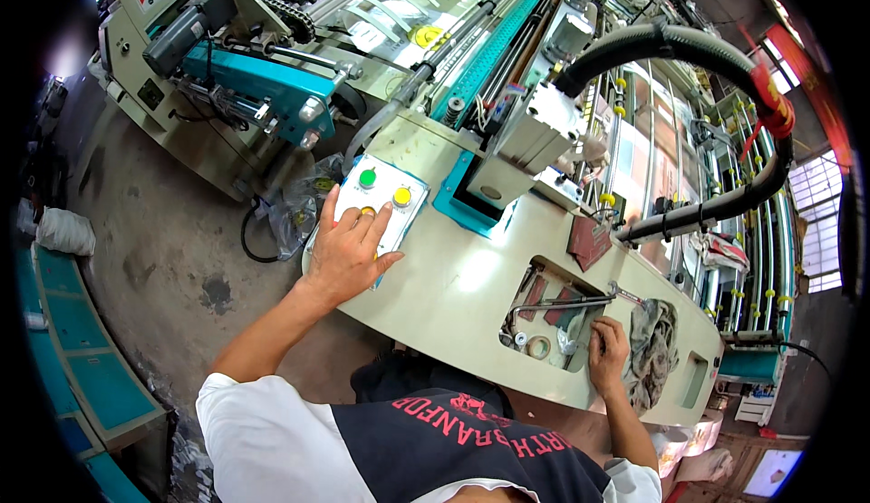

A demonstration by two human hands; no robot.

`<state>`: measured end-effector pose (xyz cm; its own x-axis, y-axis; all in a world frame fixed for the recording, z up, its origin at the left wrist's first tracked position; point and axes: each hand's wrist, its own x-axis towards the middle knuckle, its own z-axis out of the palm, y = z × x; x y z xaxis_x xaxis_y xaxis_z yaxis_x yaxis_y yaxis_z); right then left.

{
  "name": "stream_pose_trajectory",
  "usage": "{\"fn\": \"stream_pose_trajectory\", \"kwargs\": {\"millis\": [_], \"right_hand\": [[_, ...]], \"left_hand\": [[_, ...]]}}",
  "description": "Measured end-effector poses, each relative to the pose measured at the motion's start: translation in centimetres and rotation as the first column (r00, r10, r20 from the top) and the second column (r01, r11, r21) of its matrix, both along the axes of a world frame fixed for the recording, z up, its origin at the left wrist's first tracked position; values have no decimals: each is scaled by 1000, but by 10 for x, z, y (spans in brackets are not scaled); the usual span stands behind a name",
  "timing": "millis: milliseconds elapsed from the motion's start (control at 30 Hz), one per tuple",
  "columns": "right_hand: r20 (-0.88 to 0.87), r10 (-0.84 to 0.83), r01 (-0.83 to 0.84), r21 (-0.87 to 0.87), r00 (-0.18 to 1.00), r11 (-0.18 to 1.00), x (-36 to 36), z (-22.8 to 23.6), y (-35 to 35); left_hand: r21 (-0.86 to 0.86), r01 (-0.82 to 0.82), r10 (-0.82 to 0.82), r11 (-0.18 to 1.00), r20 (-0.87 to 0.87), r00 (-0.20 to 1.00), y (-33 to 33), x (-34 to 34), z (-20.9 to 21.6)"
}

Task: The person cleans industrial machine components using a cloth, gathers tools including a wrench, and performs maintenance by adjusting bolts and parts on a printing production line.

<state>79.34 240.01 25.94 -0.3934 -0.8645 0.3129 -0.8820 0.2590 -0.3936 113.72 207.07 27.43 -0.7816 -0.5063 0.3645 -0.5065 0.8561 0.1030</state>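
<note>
My left hand [349,247] lies over a white control panel [385,175], fingers spread, holding nothing. Its fingertips touch the panel around a yellow button partly hidden beneath them. A green button [367,178] and another yellow button [401,197] show just beyond the fingers. My right hand [608,353] rests with curled fingers at the right rim of a recessed tray [580,272] in the machine's cover. Whether anything is in those fingers is hidden. A bent metal bar [566,304] lies across the tray beside that hand, and a crumpled grey rag [652,349] is to its right.
A thick black hose [675,43] arches over the machine at the right. Rollers and a printed film web [666,140] run behind it. A teal motor arm [258,91] juts out at the upper left. Teal cabinets [95,349] stand on the far left.
</note>
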Motion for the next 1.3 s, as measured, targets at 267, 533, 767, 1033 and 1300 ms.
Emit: {"fn": "stream_pose_trajectory", "kwargs": {"millis": [267, 533, 767, 1033, 1300], "right_hand": [[83, 4, -6, 26, 997, 1000, -3, -3, 1], [90, 30, -32, 18, 995, 999, -6, -3, 1], [128, 4, -10, 51, 992, 999, -2, 0, 2], [91, 19, -24, 55, 996, 998, -5, -2, 7], [65, 45, -48, 47, 997, 998, -2, -4, 4]], "left_hand": [[-56, -54, 51, 997, -60, 997, 6, -3, -2], [-33, -99, 96, 995, -63, 993, 9, -5, -4], [-94, -94, 87, 991, -74, 993, 7, 3, -9], [-67, -30, 26, 997, -64, 998, 4, -9, -6], [-74, -51, 49, 996, -35, 998, -12, -16, -6]]}}
